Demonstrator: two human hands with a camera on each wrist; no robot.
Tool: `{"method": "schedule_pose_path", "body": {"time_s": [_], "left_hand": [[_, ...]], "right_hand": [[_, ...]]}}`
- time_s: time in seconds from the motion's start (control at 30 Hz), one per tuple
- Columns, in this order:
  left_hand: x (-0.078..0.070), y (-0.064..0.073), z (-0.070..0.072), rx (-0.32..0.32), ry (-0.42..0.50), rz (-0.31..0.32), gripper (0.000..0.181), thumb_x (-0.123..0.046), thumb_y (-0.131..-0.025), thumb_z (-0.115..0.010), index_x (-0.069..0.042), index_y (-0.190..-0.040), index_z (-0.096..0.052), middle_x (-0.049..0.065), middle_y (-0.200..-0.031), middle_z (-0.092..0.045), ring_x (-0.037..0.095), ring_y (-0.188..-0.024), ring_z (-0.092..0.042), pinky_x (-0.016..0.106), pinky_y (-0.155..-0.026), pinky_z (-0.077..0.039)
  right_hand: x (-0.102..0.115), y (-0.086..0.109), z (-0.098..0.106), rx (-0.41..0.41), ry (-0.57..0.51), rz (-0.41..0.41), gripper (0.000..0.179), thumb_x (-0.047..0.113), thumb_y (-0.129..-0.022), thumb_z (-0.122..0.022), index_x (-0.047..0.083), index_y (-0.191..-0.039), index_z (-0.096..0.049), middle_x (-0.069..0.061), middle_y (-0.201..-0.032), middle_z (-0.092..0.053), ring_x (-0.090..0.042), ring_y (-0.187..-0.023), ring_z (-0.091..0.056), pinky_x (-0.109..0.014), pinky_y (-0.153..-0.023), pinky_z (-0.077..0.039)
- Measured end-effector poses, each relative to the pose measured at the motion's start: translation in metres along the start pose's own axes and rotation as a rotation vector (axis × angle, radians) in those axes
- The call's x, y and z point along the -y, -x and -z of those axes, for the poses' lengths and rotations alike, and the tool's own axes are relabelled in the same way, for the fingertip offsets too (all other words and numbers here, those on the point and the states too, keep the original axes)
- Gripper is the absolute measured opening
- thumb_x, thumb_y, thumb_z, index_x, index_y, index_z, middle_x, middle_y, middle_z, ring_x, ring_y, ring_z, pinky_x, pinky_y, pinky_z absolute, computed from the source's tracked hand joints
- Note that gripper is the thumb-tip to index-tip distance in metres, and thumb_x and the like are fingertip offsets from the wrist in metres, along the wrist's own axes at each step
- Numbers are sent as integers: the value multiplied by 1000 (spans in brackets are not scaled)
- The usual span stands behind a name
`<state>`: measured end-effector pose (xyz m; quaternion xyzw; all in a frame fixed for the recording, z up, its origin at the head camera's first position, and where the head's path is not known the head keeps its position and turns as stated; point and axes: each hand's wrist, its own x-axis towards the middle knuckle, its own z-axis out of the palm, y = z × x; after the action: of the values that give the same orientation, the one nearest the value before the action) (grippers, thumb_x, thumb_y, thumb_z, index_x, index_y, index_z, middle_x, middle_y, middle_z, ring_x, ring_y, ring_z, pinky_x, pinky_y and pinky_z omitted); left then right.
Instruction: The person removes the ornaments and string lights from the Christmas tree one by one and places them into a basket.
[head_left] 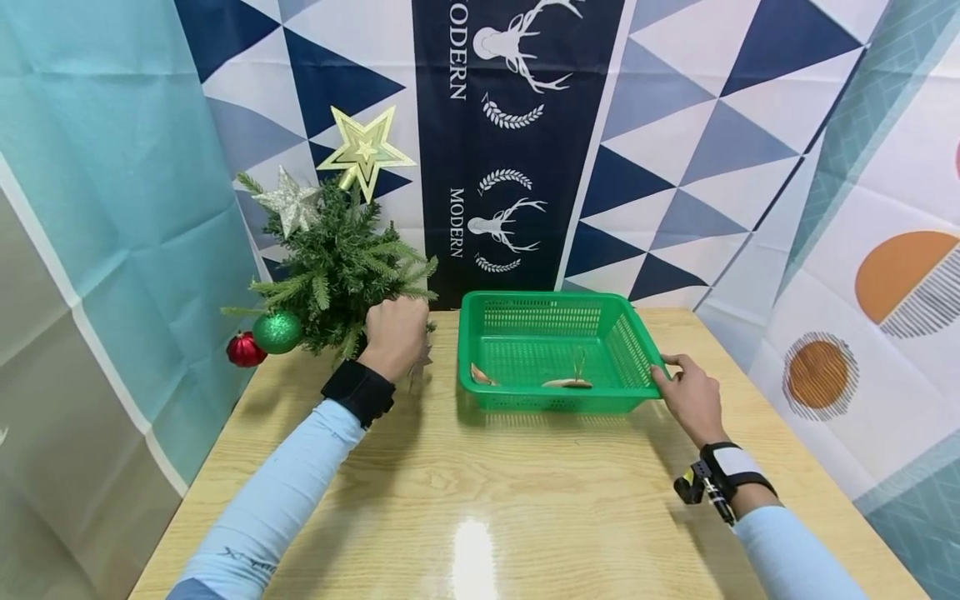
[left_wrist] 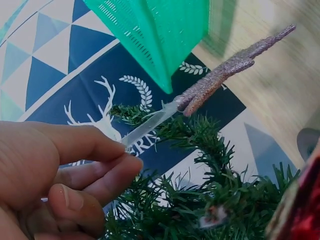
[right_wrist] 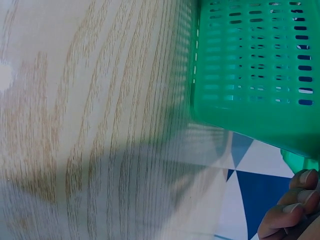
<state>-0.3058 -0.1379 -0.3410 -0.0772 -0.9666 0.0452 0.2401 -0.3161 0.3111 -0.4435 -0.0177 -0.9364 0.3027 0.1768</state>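
While the left hand (head_left: pixel 397 337) is at the right side of the small artificial tree (head_left: pixel 322 267), its thumb and fingertips pinch a translucent ribbon (left_wrist: pixel 152 124), narrow grip. The glittery pinkish ornament (left_wrist: pixel 217 82) is on the far end of that ribbon, seen edge-on in the left wrist view, off the table (head_left: pixel 525 475) and near the branches. Can't tell if it touches any.

Right hand (head_left: pixel 693 396) holds the green basket (head_left: pixel 525 354) by its near right corner, thumb side at the rim; the rest of the finger contact is hidden. Basket sits on the table, right of the tree. Inside, along the near wall: one pinkish piece (head_left: pixel 482 377) at left, one pale piece (head_left: pixel 567 383) nearer the middle, with a thin loop (head_left: pixel 579 361) standing up from it.

Tree carries a gold star (head_left: pixel 366 152) on top, silver star (head_left: pixel 288 202) upper left, green ball (head_left: pixel 277 332) and red ornament (head_left: pixel 245 350) lower left, side by side. Patterned cloth (head_left: pixel 675 125) hangs behind.
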Motion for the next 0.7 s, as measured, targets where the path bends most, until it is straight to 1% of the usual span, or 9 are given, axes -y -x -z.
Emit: {"method": "schedule_pose_path", "body": {"time_s": [0.13,0.27,0.33,0.43,0.47,0.5,0.57,0.63,0.7], "left_hand": [[2,0,2,-22,37,0,55,-2,-102,-57,-20,-69,-16,-5,-65,-8,11,-54,-11,32,-52,-12],[3,-1,11,-73,113,-3,53,1,-98,-55,-20,-69,-16,-5,-65,-9,12,-57,-8,32,-53,-12],[5,-1,15,-87,151,-5,52,1,-97,-55,-20,-68,-17,-5,-64,-9,12,-57,-8,32,-54,-12],[7,-3,20,-81,217,8,53,-4,-98,-58,-20,-63,-22,-5,-58,-14,12,-51,-14,31,-52,-14],[8,-4,21,-76,245,16,52,-5,-99,-59,-19,-62,-25,-4,-58,-16,13,-51,-16,32,-52,-14],[9,-5,22,-77,270,24,50,-7,-99,-60,-19,-61,-30,-4,-56,-21,13,-50,-20,31,-51,-17],[10,-6,24,-83,328,35,43,-13,-100,-63,-17,-60,-48,-3,-55,-36,15,-48,-32,30,-49,-23],[11,-7,26,-89,374,39,31,-17,-101,-64,-16,-69,-64,-1,-61,-52,17,-51,-43,31,-48,-31],[11,-8,28,-100,405,37,20,-20,-101,-66,-16,-83,-75,1,-71,-64,20,-55,-54,34,-48,-40]], "right_hand": [[0,0,-1,3,1,-4,51,34,-106,-56,-5,-138,-58,-7,-64,-55,-20,-48,-47,-33,-45,-34],[-1,-1,-1,1,9,-2,50,33,-106,-56,-5,-138,-58,-7,-62,-54,-21,-47,-46,-33,-45,-33],[-1,-1,-1,0,14,-1,50,33,-106,-56,-5,-138,-58,-7,-62,-53,-21,-47,-46,-33,-45,-33],[-2,-2,-1,0,15,0,51,34,-106,-56,-5,-138,-58,-7,-61,-53,-21,-48,-46,-33,-45,-33],[-2,-2,-2,0,13,-1,52,35,-106,-56,-6,-138,-58,-7,-62,-53,-21,-48,-46,-33,-45,-33],[-2,-2,-2,1,12,-2,52,35,-106,-56,-6,-138,-57,-7,-62,-53,-21,-48,-46,-33,-45,-33],[-2,-3,-2,3,13,-6,53,35,-106,-56,-6,-139,-57,-7,-61,-53,-21,-48,-46,-33,-45,-33],[-2,-3,-2,5,14,-11,53,36,-106,-56,-6,-139,-57,-7,-61,-53,-21,-48,-46,-33,-45,-33],[-2,-3,-2,8,16,-15,53,35,-106,-55,-6,-139,-57,-7,-61,-53,-21,-48,-46,-33,-45,-33]]}}
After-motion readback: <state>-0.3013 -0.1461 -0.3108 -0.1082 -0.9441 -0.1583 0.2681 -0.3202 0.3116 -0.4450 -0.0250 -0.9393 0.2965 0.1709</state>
